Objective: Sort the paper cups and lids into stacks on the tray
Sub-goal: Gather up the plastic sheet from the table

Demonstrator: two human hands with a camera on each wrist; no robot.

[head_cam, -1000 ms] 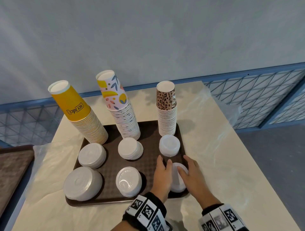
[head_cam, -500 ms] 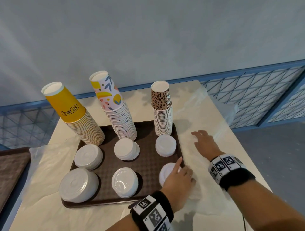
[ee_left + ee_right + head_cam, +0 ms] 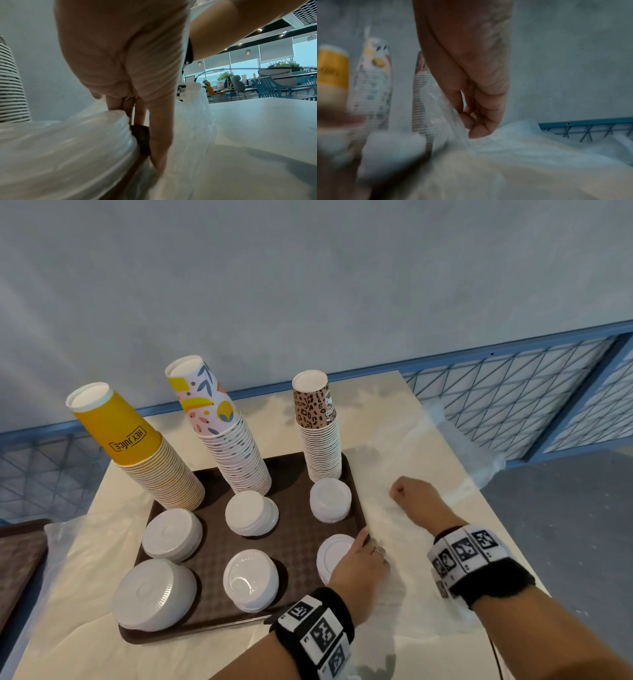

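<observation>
Table (image 3: 394, 412) under clear plastic sheet (image 3: 421, 440). On it I see the brown tray (image 3: 294, 546): 3 cup stacks at the back, yellow (image 3: 137, 446), floral (image 3: 226, 433), leopard (image 3: 317, 426); 6 lid stacks in front. My left hand (image 3: 359, 570) rests on the near-right lid stack (image 3: 334, 553), fingers straight, fingertips down at the tray edge. My right hand (image 3: 416, 499), right of the tray, is curled, pinching the sheet.
</observation>
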